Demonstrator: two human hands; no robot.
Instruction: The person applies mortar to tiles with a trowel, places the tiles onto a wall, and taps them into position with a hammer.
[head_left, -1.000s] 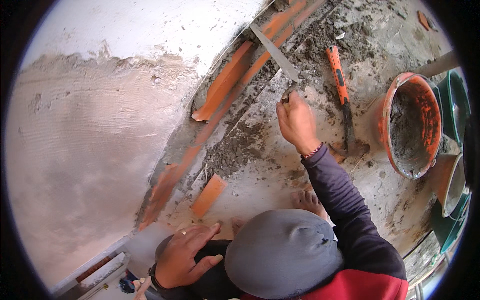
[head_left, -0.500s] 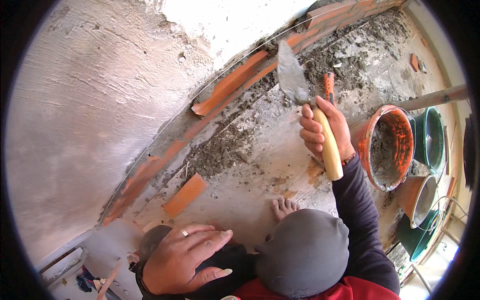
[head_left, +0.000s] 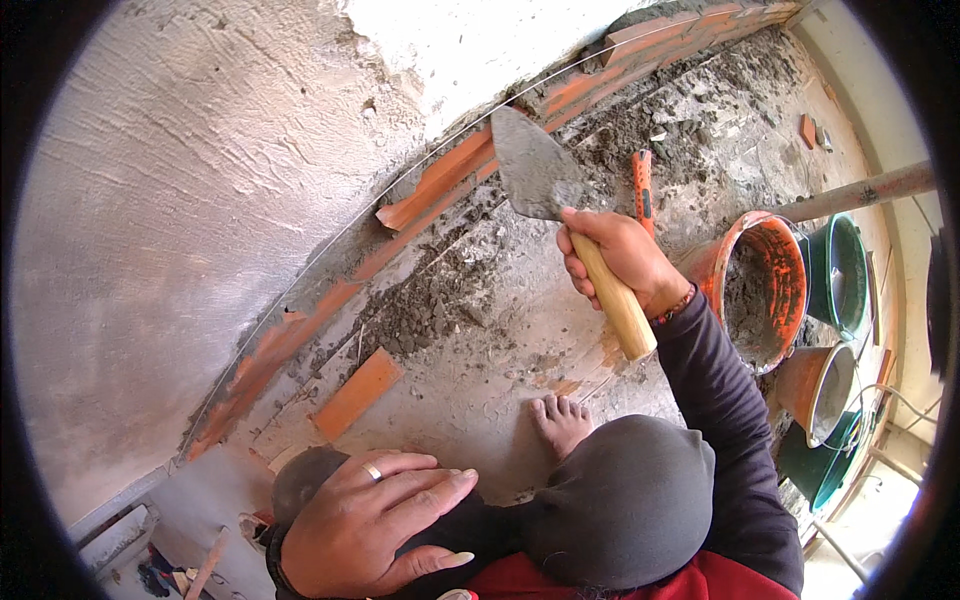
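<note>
A hammer (head_left: pixel 642 188) with an orange-and-black grip (its head hidden) lay on the floor (head_left: pixel 465 420). A pole (head_left: pixel 862 192) slanted near the upper green bucket (head_left: pixel 820 275); a small orange bucket (head_left: pixel 799 385) sat beside the lower green bucket (head_left: pixel 803 462).

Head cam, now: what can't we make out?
All in the head view:
- Orange-and-black tool handle: its lower end is hidden behind the bare right hand.
- Wooden-handled metal trowel: blade underside, turned away from the camera.
- Bare left hand: palm, hidden by the hand's own back.
- Lower green plastic bucket: partly behind the orange-brown bucket.
- Dark blue item, lower left: too small, near the dark rim.
</note>
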